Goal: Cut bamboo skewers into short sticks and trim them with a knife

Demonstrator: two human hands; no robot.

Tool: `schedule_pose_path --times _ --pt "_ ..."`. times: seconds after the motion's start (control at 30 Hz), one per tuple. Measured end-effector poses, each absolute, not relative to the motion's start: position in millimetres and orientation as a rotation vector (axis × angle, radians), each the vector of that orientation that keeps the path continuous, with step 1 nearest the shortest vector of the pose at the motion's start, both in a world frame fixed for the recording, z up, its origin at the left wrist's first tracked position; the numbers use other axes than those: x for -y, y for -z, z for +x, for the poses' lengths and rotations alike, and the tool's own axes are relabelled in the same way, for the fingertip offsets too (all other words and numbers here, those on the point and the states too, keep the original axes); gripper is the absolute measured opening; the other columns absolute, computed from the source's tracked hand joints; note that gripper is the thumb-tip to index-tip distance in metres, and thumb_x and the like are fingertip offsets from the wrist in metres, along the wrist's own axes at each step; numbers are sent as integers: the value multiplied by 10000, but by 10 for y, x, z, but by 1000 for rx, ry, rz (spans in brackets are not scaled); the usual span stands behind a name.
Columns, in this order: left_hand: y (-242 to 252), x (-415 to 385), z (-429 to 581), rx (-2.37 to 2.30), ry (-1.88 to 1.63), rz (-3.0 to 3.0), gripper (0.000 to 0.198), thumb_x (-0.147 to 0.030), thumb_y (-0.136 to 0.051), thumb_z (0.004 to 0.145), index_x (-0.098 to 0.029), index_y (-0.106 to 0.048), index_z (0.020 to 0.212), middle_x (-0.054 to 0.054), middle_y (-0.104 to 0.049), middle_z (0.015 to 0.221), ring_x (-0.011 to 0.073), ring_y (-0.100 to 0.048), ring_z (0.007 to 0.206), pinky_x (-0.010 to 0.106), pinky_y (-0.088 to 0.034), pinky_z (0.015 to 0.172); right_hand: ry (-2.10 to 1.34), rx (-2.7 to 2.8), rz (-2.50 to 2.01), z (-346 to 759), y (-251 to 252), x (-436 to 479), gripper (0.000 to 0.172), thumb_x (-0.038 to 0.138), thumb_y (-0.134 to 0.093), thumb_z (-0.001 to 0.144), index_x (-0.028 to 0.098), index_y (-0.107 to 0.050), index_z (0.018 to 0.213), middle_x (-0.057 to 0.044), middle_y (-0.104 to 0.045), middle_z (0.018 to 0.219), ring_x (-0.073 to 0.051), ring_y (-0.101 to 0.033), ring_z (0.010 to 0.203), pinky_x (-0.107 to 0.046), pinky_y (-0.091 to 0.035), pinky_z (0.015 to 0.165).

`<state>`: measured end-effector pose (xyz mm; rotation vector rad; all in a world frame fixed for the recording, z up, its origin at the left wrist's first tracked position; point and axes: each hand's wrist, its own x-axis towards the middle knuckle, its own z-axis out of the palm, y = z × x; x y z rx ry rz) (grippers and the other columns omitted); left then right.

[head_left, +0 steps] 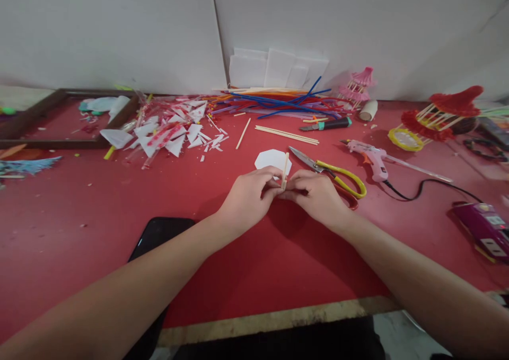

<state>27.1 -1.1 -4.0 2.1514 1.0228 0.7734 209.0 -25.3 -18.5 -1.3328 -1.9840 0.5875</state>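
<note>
You are working at a red table [79, 211] pushed against a plain white wall [119, 31], with white sheets [274, 68] leaning on the wall at the back.

Your left hand [246, 198] and right hand [318, 193] meet fingertip to fingertip at the middle of the table. Both pinch the lower end of 1 wooden stick [284, 169], which stands nearly upright between them. Its upper end crosses the near edge of a white paper octagon [270, 160] lying flat just behind your hands.

Yellow-handled scissors [334, 172] lie just beside your right hand, blades pointing toward the octagon. Past them sits a pink glue gun [371, 158], its black cord running right toward a purple power strip [483, 227]. A dark phone [159, 235] lies under your left forearm near the table's front edge.

Farther back are loose sticks [286, 133], a utility knife [326, 124], a heap of coloured straws [278, 103] and a scatter of paper scraps [170, 132]. A wooden frame [59, 119] lies at far left, and a red lantern model [437, 116] stands at far right. Nothing lies between your hands and the octagon.
</note>
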Motion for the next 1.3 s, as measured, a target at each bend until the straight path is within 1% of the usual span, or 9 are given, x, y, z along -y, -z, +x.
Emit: schedule_pose_path --times 0.27,0.4,0.57,0.67,0.73,0.83,0.93,1.13,1.3 --pt "-22 30 259 -1105 -709 2101 170 -87 -554 814 -202 -620 921 -3 -731 847 153 -697 750 252 -528 724 -515 1975 -1272 2071 123 256 98 142 -649 800 209 -709 762 -17 -669 796 -147 -614 723 -278 -470 657" --pt "-44 35 210 -1140 -679 2272 224 -117 -474 866 -194 -650 982 52 -716 1032 209 -668 961 321 -511 848 -368 1746 -1404 2121 18 268 117 273 -663 811 202 -670 719 -29 -637 788 -143 -576 672 -276 -449 589" --pt "-44 65 182 -1375 -441 2353 307 -316 -370 963 -211 -614 1117 75 -713 903 254 -673 841 377 -518 739 -388 1623 -1463 2191 -17 265 148 322 -648 818 203 -671 734 -26 -621 779 -134 -544 640 -281 -427 571" --pt "-43 94 214 -1301 -613 2443 270 -372 -487 926 -192 -620 1076 97 -673 1023 273 -622 1003 420 -492 876 -451 1670 -1425 2179 23 262 152 311 -659 812 196 -659 712 -22 -617 763 -135 -546 646 -282 -421 577" --pt "-40 110 239 -1157 -819 2403 213 -310 -541 904 -182 -614 1058 96 -633 1117 244 -582 1093 390 -467 956 -490 1751 -1382 2151 61 267 130 285 -663 809 197 -661 713 -19 -620 753 -133 -546 647 -281 -421 587" --pt "-24 124 261 -1059 -925 2147 188 -264 -558 892 -186 -599 1058 77 -640 1089 179 -641 963 299 -535 843 -556 1865 -1321 2096 119 289 92 214 -638 812 200 -670 727 -12 -616 744 -129 -553 657 -271 -425 602" --pt "-5 120 262 -1024 -920 1939 211 -266 -591 869 -194 -595 1068 57 -677 1007 159 -673 871 260 -563 744 -597 1913 -1280 2051 167 316 123 191 -623 816 193 -661 700 -2 -588 715 -116 -537 632 -254 -416 580" --pt "-22 92 250 -1038 -822 1891 19 -204 -638 820 -196 -640 837 -4 -716 858 138 -678 793 236 -557 727 -605 1984 -1223 2039 216 325 112 164 -627 818 214 -695 746 -12 -640 760 -136 -584 692 -275 -456 640" --pt "-31 87 241 -1047 -721 1881 41 -159 -626 812 -189 -644 789 -10 -718 816 129 -674 748 214 -536 681 -610 1991 -1226 2051 232 317 99 168 -650 813 209 -709 746 -16 -650 758 -142 -594 696 -281 -465 642"
